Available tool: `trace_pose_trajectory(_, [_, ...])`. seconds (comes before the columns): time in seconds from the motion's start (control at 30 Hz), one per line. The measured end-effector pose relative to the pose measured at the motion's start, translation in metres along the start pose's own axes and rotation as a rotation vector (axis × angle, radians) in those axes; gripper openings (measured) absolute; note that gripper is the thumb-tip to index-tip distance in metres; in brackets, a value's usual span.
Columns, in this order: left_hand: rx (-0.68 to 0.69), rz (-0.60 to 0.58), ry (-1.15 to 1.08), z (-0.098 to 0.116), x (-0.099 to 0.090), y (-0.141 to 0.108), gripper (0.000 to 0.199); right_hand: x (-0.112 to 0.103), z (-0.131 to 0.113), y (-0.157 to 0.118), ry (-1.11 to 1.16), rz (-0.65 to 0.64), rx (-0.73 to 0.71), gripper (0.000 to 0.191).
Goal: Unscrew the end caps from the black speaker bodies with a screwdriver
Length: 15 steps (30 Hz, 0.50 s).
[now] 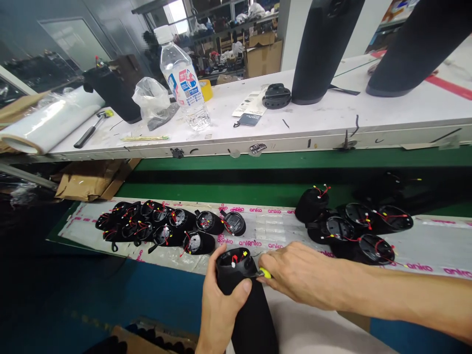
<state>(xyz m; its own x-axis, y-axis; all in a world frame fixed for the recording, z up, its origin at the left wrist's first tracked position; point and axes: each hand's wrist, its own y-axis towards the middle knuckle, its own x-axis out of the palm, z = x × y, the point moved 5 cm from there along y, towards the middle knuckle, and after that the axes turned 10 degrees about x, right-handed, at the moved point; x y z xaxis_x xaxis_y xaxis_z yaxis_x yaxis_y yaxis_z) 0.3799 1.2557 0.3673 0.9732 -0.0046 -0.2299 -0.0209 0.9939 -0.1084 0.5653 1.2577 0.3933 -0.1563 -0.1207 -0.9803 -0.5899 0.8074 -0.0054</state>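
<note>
A black tube [254, 314], open at its upper end, stands tilted in the left hand [223, 307], its lower part running out past the bottom edge of the view. The left fingers are clamped around the tube just below the rim, thumb on the near side. Within the mouth, beside these fingers, lie small wires [236, 259] with red, yellow and white ends. The right hand [285, 268], to the right of the rim, has its fingers closed on a tool [264, 273]; a yellow part shows between them, and the tool's thin end points to the rim, though whether it touches cannot be told. Beyond both sets of fingers, a pale board [435, 236] bearing pink-printed tape lies on a green bench [206, 191]. On the board, to the left of the left fingers, similar short tubes [144, 230] lie close together, wires at their open ends; beyond the right fingers and to their right is a smaller cluster of tubes [339, 228]. Farther out and higher than the fingers, a white shelf [313, 118] carries, from left to right, a roll of clear film [51, 120], a black-handled tool [85, 136], a plastic bag [153, 101], an upright water bottle [184, 83], a yellow tape roll [205, 90], paper tags [249, 115] and two tall black cylinders [320, 54].
</note>
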Motion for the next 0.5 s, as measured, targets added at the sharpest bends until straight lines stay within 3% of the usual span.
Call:
trace_pose_trajectory(0.27, [-0.019,0.063,0.146,-0.013,-0.004,-0.003,0.079,0.008,-0.007,-0.011,-0.088,0.005,0.025,0.019])
trace_pose_trajectory(0.5, [-0.001,0.218,0.231,-0.001,0.003,-0.015,0.071,0.014,-0.014,-0.020,0.032,0.070,0.080,0.020])
